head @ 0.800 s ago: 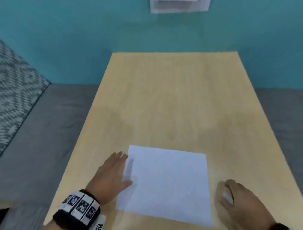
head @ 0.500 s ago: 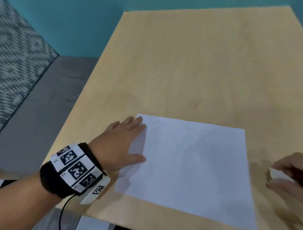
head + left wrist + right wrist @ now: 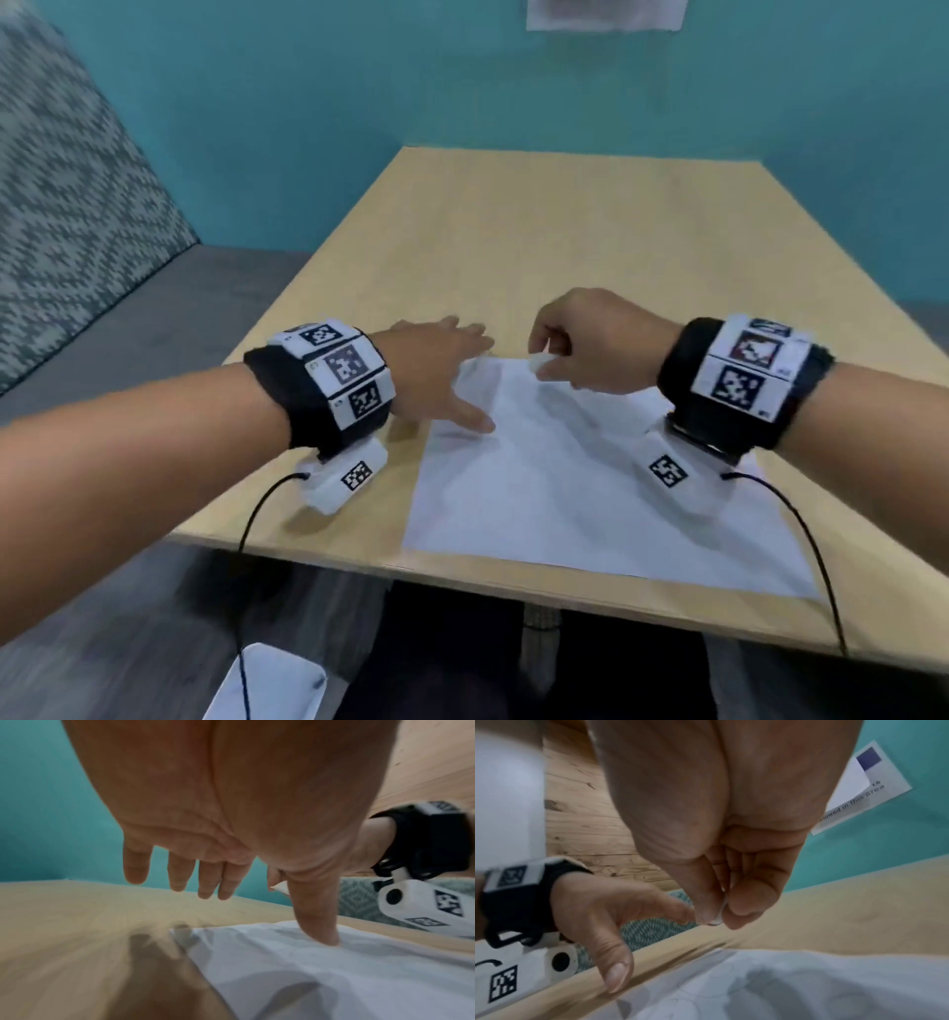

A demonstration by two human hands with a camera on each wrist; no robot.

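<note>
— Where does the sheet lie from your grip?
— The sheet of paper (image 3: 590, 488) is flat on the table (image 3: 513, 231), below my right hand (image 3: 590, 339) and reaching back toward me. That hand hangs over the sheet's far edge, close to its far left corner.
— What's in it?
— A small white piece (image 3: 543, 363), pinched between thumb and forefinger, tip down. I can't tell what it is. From the right wrist view it looks just clear of the sheet.
— And the other hand?
— My left hand (image 3: 431, 370) sits at the sheet's left edge, fingers straight past the far left corner, holding nothing. Only the thumb (image 3: 318, 929) presses on the sheet.
— So which hand goes?
— The right, I'd judge. The bare middle of the sheet is down and toward me from it, while the left pins the sheet.
</note>
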